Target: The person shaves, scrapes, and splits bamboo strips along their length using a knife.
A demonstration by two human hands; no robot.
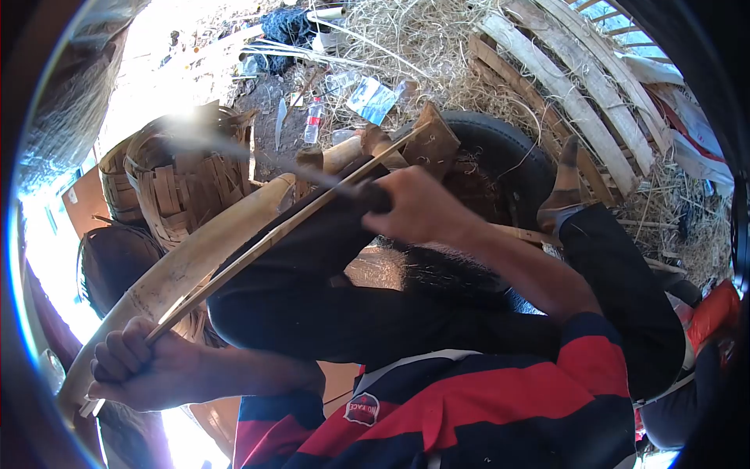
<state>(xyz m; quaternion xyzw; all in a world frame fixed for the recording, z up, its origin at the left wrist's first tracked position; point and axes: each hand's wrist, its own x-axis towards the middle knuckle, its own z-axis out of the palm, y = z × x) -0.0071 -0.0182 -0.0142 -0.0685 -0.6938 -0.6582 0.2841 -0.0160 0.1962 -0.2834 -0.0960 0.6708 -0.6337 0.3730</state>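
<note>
Closest to the camera, so far as we can judge, is the blurred blade of a knife (269,160), raised and slanting up and left from our right hand (414,205). That hand is closed on the dark handle, fingers wrapped round it. Our left hand (141,363) is clenched into a fist on the lower end of a long, narrow bamboo strip (258,248); pale ends stick out below the fist. We record the strip as running diagonally from the left hand, past the raised knee, to beside a wooden block (433,147). Blade and strip cross in our view; whether they touch, we cannot tell.

Alongside the strip we note a wide, curved bamboo piece (183,262), its lower end near the left hand. Our dark trousers (391,316) and our red and navy shirt (500,402) lie beneath the arms.

Further out, we find woven baskets (168,184) at left, beyond the wide piece, and a black tire (508,148) behind the block. Past these, a bottle with a red label (314,121) and a blue and white packet (372,100) lie on ground littered with straw (437,47). Pale wooden slats (578,90) stand at upper right, strewn with the same straw.
</note>
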